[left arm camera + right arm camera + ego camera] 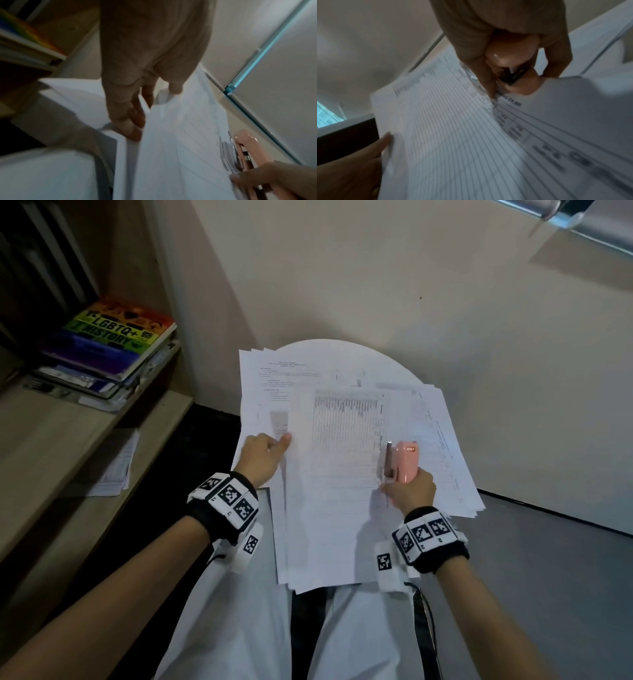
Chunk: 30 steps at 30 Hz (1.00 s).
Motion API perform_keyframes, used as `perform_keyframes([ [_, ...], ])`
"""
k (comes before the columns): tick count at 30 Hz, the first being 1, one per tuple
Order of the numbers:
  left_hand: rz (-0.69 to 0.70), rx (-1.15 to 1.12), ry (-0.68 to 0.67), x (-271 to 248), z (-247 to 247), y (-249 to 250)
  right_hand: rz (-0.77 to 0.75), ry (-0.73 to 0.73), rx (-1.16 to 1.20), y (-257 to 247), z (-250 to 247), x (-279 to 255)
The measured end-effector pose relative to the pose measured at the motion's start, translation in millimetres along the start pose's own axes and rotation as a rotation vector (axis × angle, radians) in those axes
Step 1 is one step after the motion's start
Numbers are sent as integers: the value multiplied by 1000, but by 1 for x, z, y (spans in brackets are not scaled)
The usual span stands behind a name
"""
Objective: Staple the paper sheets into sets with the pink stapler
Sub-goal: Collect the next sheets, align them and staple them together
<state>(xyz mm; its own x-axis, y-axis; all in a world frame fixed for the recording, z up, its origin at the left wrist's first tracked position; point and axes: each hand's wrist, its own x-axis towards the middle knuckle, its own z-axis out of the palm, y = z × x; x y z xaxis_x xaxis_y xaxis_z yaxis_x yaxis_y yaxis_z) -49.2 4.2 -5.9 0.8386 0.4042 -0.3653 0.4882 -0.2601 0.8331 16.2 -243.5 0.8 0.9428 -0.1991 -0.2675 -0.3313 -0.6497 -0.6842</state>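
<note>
While the round white bench (342, 350) carries a loose spread of white printed paper sheets (442, 440), one lifted bundle of ruled table sheets (342, 460) is raised over the near edge, above the person's lap. The left hand (263, 455) pinches that bundle at its left edge, thumb on top and fingers (130, 129) curled beneath, as the left wrist view shows. The right hand (409, 491) is wrapped around the small pink plastic stapler (402, 462), which stands at the bundle's right edge with its dark metal mouth turned toward the paper. From the right wrist view, the stapler's mouth appears to sit right at the paper's edge, with a fingertip (491, 93) pressing on the sheets beside it; blur makes it unclear whether the edge is fully seated between the arms.

By my reading, the step in hand is lining up one set for its staple, with the squeeze itself not yet evident. The next move calls for the left hand to hold the sheets squared so no page slips out of alignment, and for the stapler's mouth to take in all layers before a firm squeeze. More loose sheets lie toward the far and right edges of the bench, so further sets likely remain.

A stack of colourful books (113, 347) rests on the wooden shelf (51, 440) to the left.
</note>
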Motion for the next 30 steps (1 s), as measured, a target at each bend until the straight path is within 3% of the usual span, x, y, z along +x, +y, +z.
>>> perform_keyframes([
  [2,-51,210,107,0,-2,-1,-33,-20,-121,-3,-4,8],
  [4,-102,278,88,-4,-3,1,-56,-48,-212,-9,-1,16],
  [8,-148,248,33,-7,4,7,-102,-77,-320,-24,14,27],
  [17,-178,253,62,1,17,15,-124,-89,-546,-21,33,32],
  [21,-268,359,119,-3,24,21,-122,-94,-532,-20,34,26],
  [25,-246,410,135,-7,34,24,-132,-104,-441,-14,33,28],
  [30,-319,348,143,-2,29,31,-138,-155,-359,-12,28,26],
])
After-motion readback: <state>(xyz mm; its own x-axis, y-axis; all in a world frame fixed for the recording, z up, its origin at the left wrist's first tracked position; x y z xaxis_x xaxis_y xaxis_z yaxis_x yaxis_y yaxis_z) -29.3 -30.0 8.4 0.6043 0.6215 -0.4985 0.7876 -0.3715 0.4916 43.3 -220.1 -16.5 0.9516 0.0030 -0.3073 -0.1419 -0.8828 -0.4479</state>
